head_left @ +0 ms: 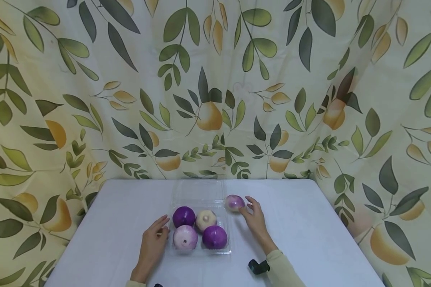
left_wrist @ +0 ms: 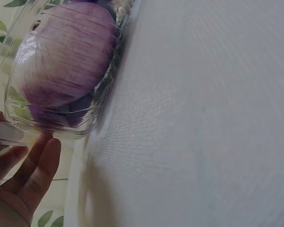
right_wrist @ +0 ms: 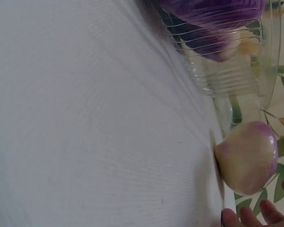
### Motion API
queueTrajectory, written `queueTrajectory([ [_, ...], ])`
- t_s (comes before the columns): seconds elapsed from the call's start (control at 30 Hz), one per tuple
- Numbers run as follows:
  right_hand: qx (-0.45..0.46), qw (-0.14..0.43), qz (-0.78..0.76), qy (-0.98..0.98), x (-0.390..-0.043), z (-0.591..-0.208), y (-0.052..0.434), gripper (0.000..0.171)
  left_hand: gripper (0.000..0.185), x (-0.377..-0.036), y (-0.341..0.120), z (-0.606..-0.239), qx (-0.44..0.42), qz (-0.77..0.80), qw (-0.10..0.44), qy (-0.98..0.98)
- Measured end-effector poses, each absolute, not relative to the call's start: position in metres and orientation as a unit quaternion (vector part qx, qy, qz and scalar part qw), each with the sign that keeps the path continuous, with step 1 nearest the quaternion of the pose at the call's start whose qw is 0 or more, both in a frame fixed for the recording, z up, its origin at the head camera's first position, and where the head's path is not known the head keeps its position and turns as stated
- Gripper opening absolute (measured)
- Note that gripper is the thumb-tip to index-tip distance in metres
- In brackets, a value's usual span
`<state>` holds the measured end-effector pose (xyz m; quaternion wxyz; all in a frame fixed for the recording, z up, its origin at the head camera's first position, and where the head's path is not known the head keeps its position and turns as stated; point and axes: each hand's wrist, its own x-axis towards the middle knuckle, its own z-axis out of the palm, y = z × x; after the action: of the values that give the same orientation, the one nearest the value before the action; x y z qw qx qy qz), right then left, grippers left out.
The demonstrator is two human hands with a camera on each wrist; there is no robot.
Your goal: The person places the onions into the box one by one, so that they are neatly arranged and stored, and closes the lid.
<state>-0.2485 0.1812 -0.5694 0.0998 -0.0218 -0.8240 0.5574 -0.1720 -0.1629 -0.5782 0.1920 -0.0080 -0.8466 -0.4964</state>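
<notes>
at lower centre, left hand (head_left: 153, 240), fingers extended, touches plastic clamshell (head_left: 198, 193); right hand (head_left: 256, 219), spread wide, is beside purple-white onion (head_left: 234, 202).

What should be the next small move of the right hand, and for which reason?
Probably the right hand should curl its fingers gently round the nearest onion. This onion lies on the table, outside the clear box, and the fingers are beside it, not wrapped round it. The left hand is at the box's opposite side.
</notes>
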Motion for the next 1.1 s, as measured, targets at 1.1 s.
queueTrajectory([
  [1.1, -0.029, 0.068, 0.567, -0.821, -0.269, -0.581, 0.169, 0.074, 0.032, -0.173, -0.163, -0.576, -0.004, -0.479, 0.198, -0.855],
])
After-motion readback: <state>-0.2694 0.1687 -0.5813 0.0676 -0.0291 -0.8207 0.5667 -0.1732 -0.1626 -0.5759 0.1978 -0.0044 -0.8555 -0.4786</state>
